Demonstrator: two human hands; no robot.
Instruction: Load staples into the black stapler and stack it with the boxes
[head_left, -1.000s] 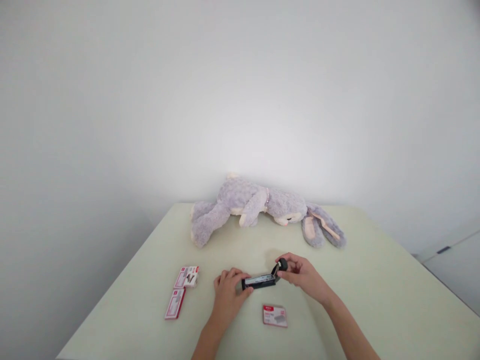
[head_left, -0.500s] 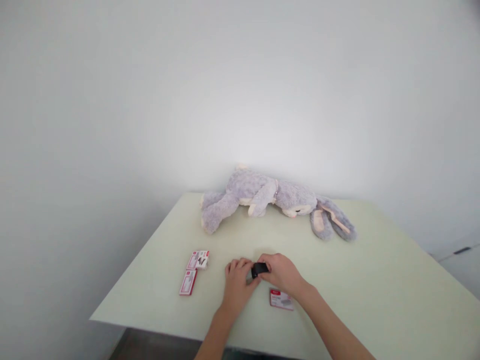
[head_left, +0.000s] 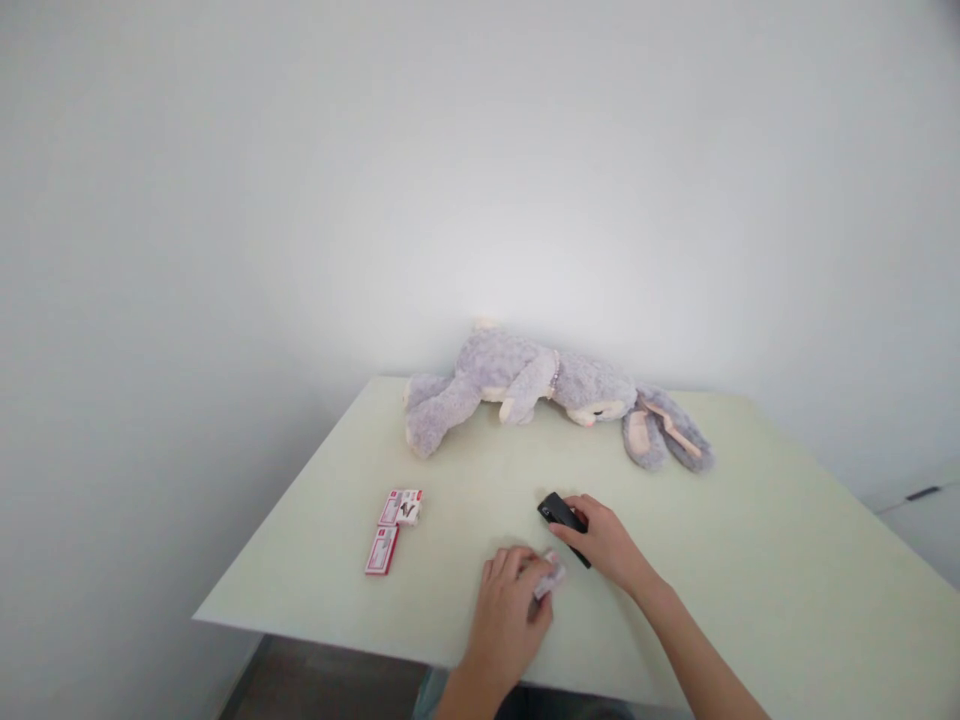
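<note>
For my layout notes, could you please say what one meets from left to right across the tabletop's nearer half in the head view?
Cluster of red-and-white rectangular boxes, bare left hand, black oblong stapler, bare right hand.

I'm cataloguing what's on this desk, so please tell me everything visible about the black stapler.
The stapler is slim, elongated and black, apparently smooth plastic or coated metal, with a small pale detail near its far end. It looks folded shut, though the right hand grips it and hides part of its middle. It slants from far left to near right, in front of the plush rabbit. Whether it touches the table is unclear.
</note>
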